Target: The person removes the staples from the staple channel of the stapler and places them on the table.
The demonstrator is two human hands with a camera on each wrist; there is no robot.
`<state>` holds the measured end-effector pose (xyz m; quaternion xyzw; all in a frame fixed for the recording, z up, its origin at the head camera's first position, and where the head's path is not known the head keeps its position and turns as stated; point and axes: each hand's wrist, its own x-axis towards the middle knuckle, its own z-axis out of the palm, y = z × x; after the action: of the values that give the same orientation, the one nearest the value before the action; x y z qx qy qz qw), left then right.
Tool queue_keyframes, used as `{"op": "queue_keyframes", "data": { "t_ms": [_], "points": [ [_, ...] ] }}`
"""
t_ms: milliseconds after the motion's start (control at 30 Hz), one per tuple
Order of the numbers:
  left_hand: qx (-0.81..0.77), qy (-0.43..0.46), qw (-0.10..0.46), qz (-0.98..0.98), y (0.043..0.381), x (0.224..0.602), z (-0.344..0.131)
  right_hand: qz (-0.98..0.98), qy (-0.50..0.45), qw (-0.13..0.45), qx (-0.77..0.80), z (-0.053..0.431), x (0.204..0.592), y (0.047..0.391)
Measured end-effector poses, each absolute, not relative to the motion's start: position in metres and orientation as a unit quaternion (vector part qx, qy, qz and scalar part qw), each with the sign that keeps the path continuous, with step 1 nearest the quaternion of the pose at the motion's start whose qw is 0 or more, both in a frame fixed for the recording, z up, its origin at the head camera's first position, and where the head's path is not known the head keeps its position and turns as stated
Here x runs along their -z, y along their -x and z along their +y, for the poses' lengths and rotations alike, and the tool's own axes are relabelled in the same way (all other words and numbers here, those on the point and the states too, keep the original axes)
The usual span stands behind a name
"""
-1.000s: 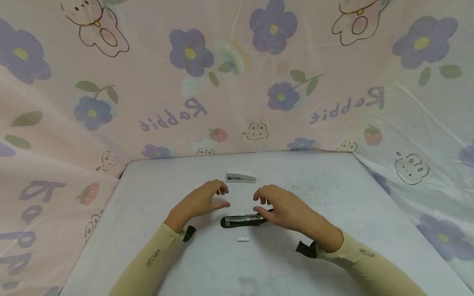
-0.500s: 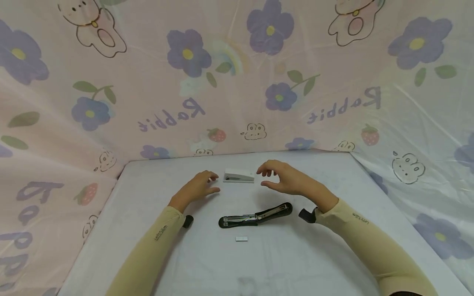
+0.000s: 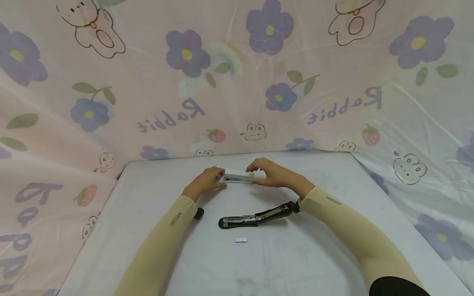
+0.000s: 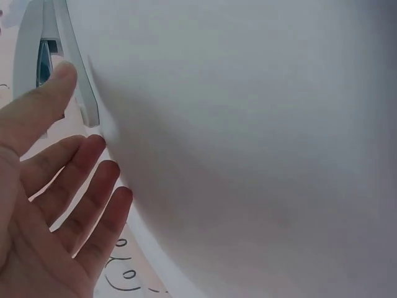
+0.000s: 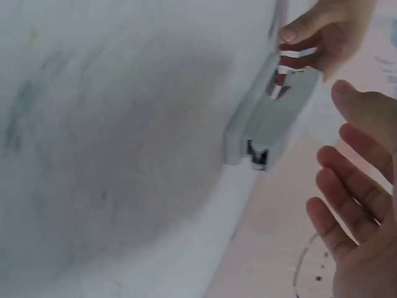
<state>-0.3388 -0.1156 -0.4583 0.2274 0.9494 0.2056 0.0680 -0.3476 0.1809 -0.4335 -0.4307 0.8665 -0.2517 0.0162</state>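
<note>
A white stapler [image 3: 238, 177] stands on the table between the two hands, in the head view. My left hand [image 3: 205, 181] is at its left end, thumb apart from the loosely bent fingers. In the left wrist view the thumb of the left hand [image 4: 53, 186] overlaps the white stapler [image 4: 28, 59]; I cannot tell whether it touches. Just off the right end is my right hand [image 3: 274, 173], thumb and fingers spread. The right wrist view shows a gap between the right hand [image 5: 366, 198] and the white stapler [image 5: 285, 112].
A black stapler [image 3: 240, 222] lies folded wide apart in front of the hands, its right end by the right wrist's black strap. Nearer the person is a small strip of staples [image 3: 241, 239]. Behind the white table [image 3: 166, 166] hangs a patterned curtain [image 3: 237, 94].
The right hand has left the black stapler and moved back to the white stapler's right end. My left hand has moved back and right, up to its left end.
</note>
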Motion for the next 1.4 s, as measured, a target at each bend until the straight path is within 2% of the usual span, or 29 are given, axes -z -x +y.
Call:
{"op": "queue_keyframes", "data": {
  "t_ms": [433,700,1033,1400],
  "points": [
    [-0.227,-0.174,0.085,0.955,0.350,0.455,-0.111,0.873,0.409,0.025,0.264,0.154,0.454,0.372],
    [-0.218,-0.170,0.085,0.957,0.353,0.457,-0.107,0.871,0.388,0.048,0.299,0.136,0.462,0.378],
    [-0.202,-0.167,0.060,0.963,0.354,0.457,-0.102,0.865,0.348,0.087,0.350,0.125,0.465,0.382],
    [-0.190,-0.157,0.069,0.967,0.351,0.450,-0.099,0.885,0.328,0.106,0.314,0.120,0.462,0.381]
  ]
}}
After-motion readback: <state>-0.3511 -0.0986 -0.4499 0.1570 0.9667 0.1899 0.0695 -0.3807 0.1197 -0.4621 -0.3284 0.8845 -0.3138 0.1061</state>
